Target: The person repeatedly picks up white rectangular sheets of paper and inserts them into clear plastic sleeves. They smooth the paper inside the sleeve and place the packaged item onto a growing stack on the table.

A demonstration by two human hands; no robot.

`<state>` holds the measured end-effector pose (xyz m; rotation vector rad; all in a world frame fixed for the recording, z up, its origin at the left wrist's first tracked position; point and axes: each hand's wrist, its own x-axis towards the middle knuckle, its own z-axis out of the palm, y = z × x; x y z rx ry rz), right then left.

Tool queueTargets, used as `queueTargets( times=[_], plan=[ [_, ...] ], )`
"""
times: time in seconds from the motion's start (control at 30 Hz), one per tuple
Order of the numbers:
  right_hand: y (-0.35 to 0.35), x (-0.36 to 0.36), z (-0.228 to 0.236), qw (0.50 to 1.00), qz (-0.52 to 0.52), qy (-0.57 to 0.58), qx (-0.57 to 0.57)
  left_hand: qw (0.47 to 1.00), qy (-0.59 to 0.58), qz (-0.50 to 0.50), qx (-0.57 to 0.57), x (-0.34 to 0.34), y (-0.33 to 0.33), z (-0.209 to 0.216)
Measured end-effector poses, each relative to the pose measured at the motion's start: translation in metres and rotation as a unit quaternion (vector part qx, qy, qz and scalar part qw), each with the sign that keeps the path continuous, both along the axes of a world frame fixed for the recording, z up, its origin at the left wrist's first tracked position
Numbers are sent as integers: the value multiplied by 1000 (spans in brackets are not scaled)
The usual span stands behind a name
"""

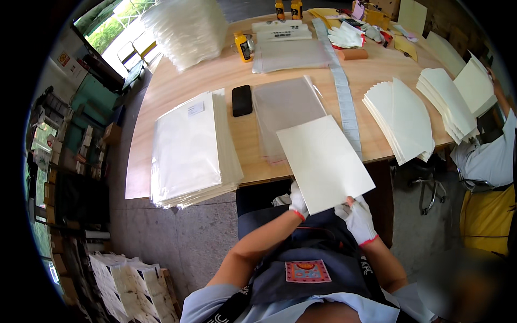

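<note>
A stiff white card sheet [326, 167] is held tilted above the table's near edge. My right hand [358, 218], in a white glove, pinches its near edge with the bare thumb tip on top. At the sheet's near left edge is my left hand [298, 200], also gloved, its fingers partly hidden behind the sheet. Beyond the sheet, partly covered by it, lies a pile of clear plastic bags [283, 99]. To the left sits a stack of white sheets in clear bags [186, 145], the top one bearing a small label [196, 109].
A black phone [242, 100] lies between the bags and the stack. A long label strip [343, 89] crosses the wooden table [215, 70]. Fanned white sheets [401, 118] stand right. Yellow bottle [243, 47], white gloves [346, 35] and plastic-wrapped bundle [186, 29] are farther back. Another person's sleeve [490, 153] shows right.
</note>
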<state>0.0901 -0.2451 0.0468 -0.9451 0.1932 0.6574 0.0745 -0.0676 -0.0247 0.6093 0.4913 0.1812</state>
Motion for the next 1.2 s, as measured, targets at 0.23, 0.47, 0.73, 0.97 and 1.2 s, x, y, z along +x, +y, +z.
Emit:
queueTargets(
  times=[0.23, 0.47, 0.73, 0.97, 1.2],
  plan=[
    [54, 33, -65, 974, -131, 82, 166, 990, 127, -47, 43, -30, -3, -2],
    [59, 17, -16, 978, 161, -64, -113, 980, 149, -78, 108, -50, 49, 19],
    [115, 20, -14, 623, 254, -620, -404, 958, 157, -126, 205, -58, 81, 20],
    [136, 28, -8, 485, 325, -654, -481, 958, 118, -96, 242, -59, 83, 23],
    [80, 38, -11, 862, 310, -333, -223, 977, 147, -66, 137, -57, 71, 15]
  ],
)
